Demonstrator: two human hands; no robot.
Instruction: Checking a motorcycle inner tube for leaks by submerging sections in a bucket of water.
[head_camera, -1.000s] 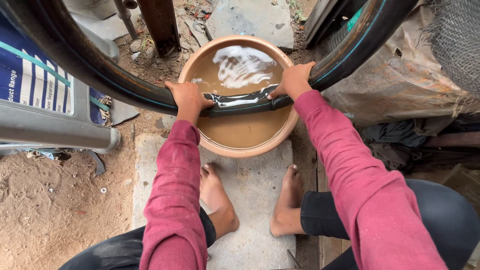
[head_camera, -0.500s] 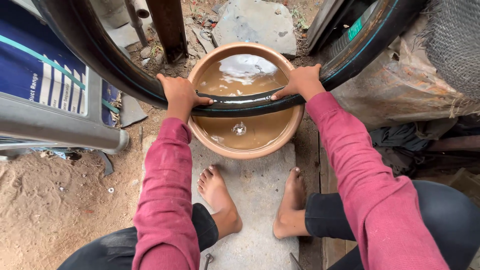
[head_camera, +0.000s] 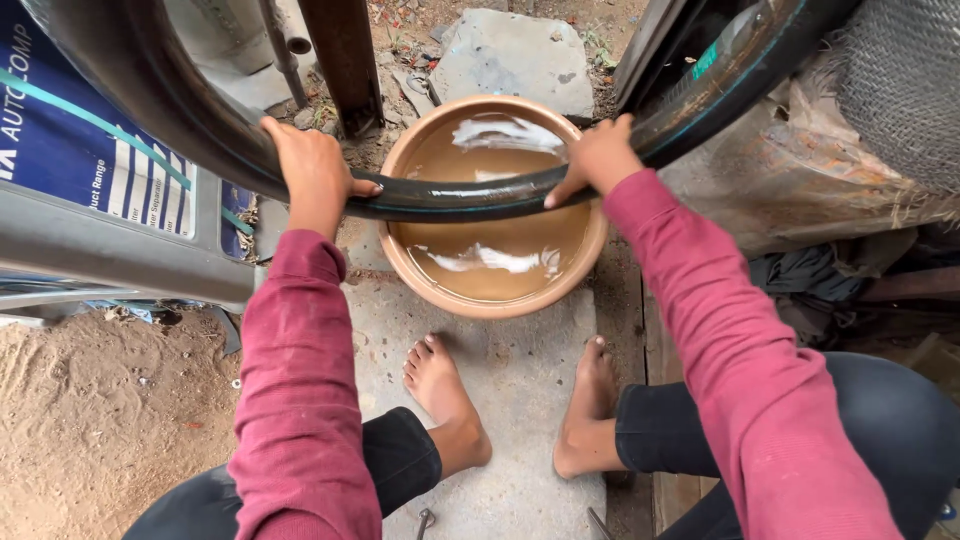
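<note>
while the tube (head_camera: 470, 195) hung in a big loop over the basin (head_camera: 497, 208), its low arc ran crosswise above the muddy water, long axis left to right. left hand (head_camera: 312, 172) wrapped tight round the tube just left of the basin rim, fingers over the top, thumb pointing in toward the basin. right hand (head_camera: 597, 157) gripped it over the basin's right rim, fingers curled on top. both hands were closed on the tube, about a basin width apart, neither clearly nearer the low point. could not tell if the arc touched the water; it looked just above the surface.

from the hands the tube rose steeply on both sides and left the top of the view, so the rest of the loop was hidden. left of the basin stood a grey and blue panel (head_camera: 95, 200), close to the left rise of the tube. behind the basin were a dark post (head_camera: 345, 60) and a flat stone (head_camera: 515, 55). right of the basin lay a dirty sack (head_camera: 790, 190) and mesh (head_camera: 900, 90), near the right rise. in front of the basin sat a concrete slab (head_camera: 500, 400) with the person's bare feet on it. open room was mainly straight down into the basin and up.
</note>
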